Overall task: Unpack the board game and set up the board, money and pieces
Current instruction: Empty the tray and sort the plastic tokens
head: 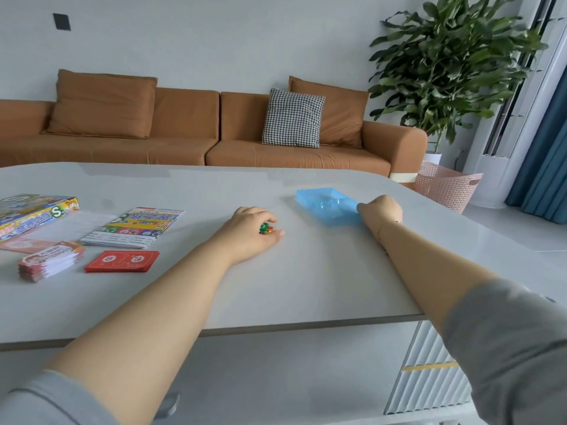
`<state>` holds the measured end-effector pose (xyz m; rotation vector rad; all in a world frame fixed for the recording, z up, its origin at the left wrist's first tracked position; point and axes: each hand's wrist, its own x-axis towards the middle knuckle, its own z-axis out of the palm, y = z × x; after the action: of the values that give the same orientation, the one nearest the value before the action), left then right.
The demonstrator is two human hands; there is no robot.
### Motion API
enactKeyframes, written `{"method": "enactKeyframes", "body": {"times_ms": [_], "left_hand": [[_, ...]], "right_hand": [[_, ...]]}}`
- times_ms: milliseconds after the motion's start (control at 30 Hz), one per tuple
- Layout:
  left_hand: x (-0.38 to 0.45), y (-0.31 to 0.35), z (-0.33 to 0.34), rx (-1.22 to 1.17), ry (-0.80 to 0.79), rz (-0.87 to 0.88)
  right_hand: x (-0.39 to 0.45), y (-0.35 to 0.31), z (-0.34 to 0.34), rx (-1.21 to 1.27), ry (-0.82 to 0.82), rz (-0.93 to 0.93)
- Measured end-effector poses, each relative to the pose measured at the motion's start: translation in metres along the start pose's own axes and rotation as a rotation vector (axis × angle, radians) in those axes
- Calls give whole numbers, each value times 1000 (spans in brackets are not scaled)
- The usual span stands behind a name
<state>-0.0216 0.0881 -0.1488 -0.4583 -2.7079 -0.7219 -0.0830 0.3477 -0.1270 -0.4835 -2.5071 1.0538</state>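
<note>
My left hand [252, 231] rests on the white table [306, 286], fingers curled around small green, red and yellow game pieces [265, 229]. To its right, my right hand [382, 210] grips the near corner of a translucent blue plastic tray [325, 204] that lies flat on the table. At the left edge lies the colourful game box [33, 211]. Beside it sits the folded game board [135, 227] on a white sheet. In front are a red stack of cards [122, 261] and a fanned stack of paper money [50, 261].
A brown sofa [199, 133] with a checked cushion stands behind the table. A large potted plant [451, 72], a pink basket [445, 187] and a blue curtain are at the right. The table's near edge runs just below my forearms.
</note>
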Motion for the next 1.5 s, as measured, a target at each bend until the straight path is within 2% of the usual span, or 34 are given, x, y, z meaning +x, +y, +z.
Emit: {"method": "enactKeyframes", "body": {"times_ms": [100, 200, 300, 400, 567, 633, 700, 833, 933, 1000, 1100, 1200, 1333, 1500], "left_hand": [[2, 3, -6, 16, 75, -62], [5, 4, -9, 152, 140, -169], [3, 4, -8, 199, 6, -303], [1, 5, -8, 107, -68, -284], [-5, 7, -9, -129, -96, -251], [-7, 8, -10, -286, -61, -241], [-7, 7, -12, -371, 52, -227], [-11, 4, -18, -273, 320, -132], [-20, 6, -27, -87, 438, 89], [-24, 12, -41, 29, 501, 229], [-30, 16, -71, 115, 524, 347], [-38, 5, -96, 110, 493, 323], [-58, -19, -120, 92, 500, 229], [-77, -50, -155, 203, 641, 27]], "right_hand": [[0, -3, 6, -77, 6, -85], [-22, -9, 7, -141, -11, -331], [-38, -13, 15, -382, -170, -469], [-37, -11, 19, -466, -220, -448], [-36, -9, 10, -368, -177, -476], [-38, -9, 5, -297, -169, -478], [-42, -9, 3, -251, -150, -485], [-53, -9, -3, -76, -53, -547], [-66, -20, -13, 300, 40, -506], [-77, -29, -20, 478, 22, -545], [-93, -47, -20, 389, -7, -769], [-111, -70, -16, 422, -51, -891], [-136, -93, 1, 421, -106, -965], [-162, -107, 23, 545, -135, -849]]}}
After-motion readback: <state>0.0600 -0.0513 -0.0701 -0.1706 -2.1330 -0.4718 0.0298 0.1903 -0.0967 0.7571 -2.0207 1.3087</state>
